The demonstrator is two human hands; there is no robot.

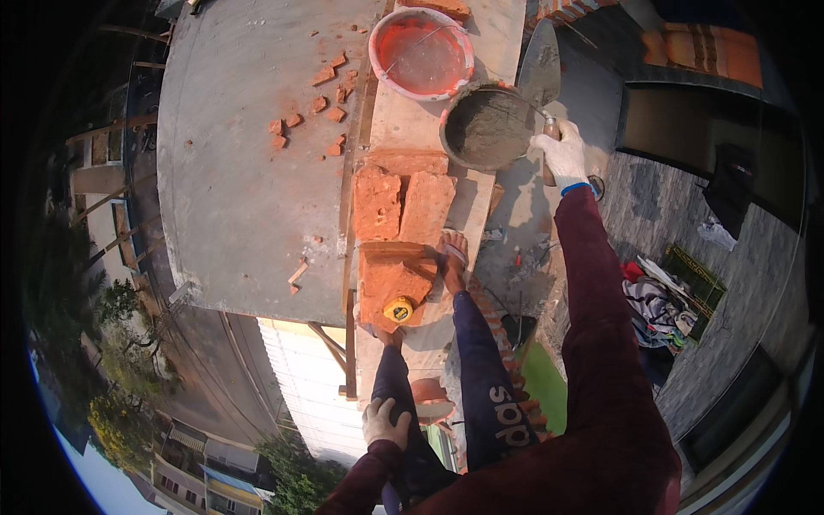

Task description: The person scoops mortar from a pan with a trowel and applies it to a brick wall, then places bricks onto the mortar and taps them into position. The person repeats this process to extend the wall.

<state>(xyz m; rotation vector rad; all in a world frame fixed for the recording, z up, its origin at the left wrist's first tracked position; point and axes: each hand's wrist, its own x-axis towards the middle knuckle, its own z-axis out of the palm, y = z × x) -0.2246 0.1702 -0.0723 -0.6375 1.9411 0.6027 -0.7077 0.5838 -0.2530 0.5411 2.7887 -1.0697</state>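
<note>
My right hand [566,153], in a white glove with a blue cuff, is closed round the handle of a trowel [541,67]. The trowel's broad grey blade points away from me, beside the rim of a dark bucket of wet mortar [482,130]. My left hand [385,424], also gloved, lies on my left leg with its fingers apart and holds nothing. Between my feet, a yellow tape measure [398,309] sits on orange bricks [386,279]. Farther ahead on the plank [403,120] lie more large bricks [427,206].
Behind the mortar stands a red bucket [375,53] of cloudy liquid. Brick fragments [319,104] are scattered over the grey slab [232,172] at left. Past the slab's edge, the ground drops to a street. Clothes [661,309] are heaped on the right, lower down.
</note>
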